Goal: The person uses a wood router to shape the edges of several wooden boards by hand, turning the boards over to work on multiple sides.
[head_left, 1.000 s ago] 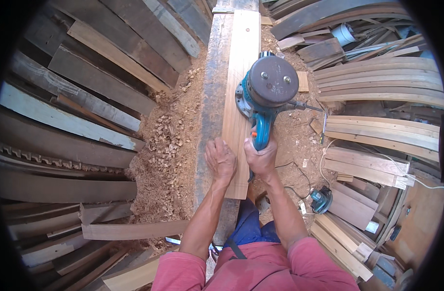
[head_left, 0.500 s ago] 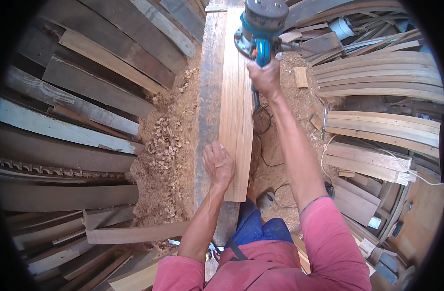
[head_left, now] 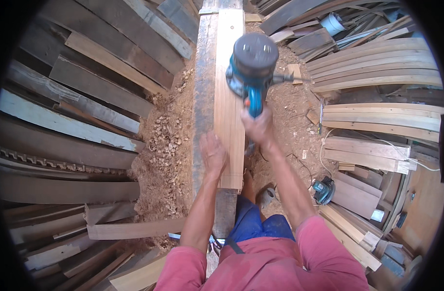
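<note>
My right hand (head_left: pixel 258 125) grips the teal handle of a router (head_left: pixel 255 58) with a dark round motor housing. The router's base sits on the right edge of a long, light wooden board (head_left: pixel 230 109), about midway along it; the bit is hidden. My left hand (head_left: pixel 213 154) lies along the board's left edge near its close end, fingers stretched forward and holding nothing. Beneath the board is a worn, grey-stained timber bench (head_left: pixel 204 72). A power cord leaves the router's right side.
Stacked planks (head_left: pixel 93 85) line the left, and curved boards (head_left: pixel 377 65) are piled on the right. Wood shavings (head_left: pixel 166 145) cover the floor. A second teal power tool (head_left: pixel 323 190) rests right of my forearm, and a cord trails over the floor.
The router has come nearer along the board with my right hand on it, uncovering the board's far end. My left hand stays by the board's left edge.
</note>
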Action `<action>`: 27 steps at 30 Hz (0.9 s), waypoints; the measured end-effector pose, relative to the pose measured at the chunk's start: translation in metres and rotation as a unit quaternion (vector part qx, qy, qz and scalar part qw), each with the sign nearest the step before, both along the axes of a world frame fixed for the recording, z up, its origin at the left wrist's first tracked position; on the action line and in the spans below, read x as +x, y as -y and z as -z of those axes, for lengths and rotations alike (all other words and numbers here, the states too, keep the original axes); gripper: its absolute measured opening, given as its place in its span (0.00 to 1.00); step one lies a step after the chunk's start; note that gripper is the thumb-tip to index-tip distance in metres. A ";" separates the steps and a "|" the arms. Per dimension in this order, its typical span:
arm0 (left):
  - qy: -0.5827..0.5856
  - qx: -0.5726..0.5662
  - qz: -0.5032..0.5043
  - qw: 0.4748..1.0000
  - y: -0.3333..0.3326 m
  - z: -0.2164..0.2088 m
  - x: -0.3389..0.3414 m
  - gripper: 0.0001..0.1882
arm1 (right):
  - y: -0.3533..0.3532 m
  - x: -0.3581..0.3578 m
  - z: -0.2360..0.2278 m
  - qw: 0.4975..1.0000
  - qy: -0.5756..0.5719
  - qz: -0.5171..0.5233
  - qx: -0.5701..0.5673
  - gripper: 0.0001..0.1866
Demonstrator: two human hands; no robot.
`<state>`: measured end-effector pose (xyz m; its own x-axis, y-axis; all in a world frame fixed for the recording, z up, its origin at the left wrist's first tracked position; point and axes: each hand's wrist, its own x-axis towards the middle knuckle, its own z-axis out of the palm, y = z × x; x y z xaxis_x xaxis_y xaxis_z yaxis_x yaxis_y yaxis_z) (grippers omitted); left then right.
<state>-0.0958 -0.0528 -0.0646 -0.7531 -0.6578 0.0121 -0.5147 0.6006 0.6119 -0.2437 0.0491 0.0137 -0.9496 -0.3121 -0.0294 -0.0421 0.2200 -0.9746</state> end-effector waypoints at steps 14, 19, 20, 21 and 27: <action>0.008 -0.053 0.054 0.997 -0.020 0.007 0.061 0.09 | -0.092 0.211 0.004 0.992 0.048 -0.063 0.096 0.20; 0.018 -0.066 0.046 0.997 -0.018 0.010 0.062 0.09 | -0.065 0.194 -0.006 0.999 0.039 -0.014 0.032 0.11; 0.020 -0.062 0.046 0.997 -0.018 0.010 0.062 0.09 | -0.062 0.191 -0.005 0.999 0.038 -0.009 0.029 0.11; 0.020 -0.063 0.044 0.997 -0.019 0.010 0.061 0.09 | -0.061 0.189 -0.005 0.999 0.037 -0.004 0.025 0.11; 0.025 -0.057 0.043 0.997 -0.020 0.007 0.061 0.08 | -0.055 0.178 -0.005 0.997 0.070 0.000 0.029 0.13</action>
<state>-0.0351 -0.0330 -0.0712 -0.8079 -0.5877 0.0435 -0.4870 0.7073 0.5124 -0.0653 0.1037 0.0188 -0.9352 -0.3057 -0.1787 0.0928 0.2755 -0.9568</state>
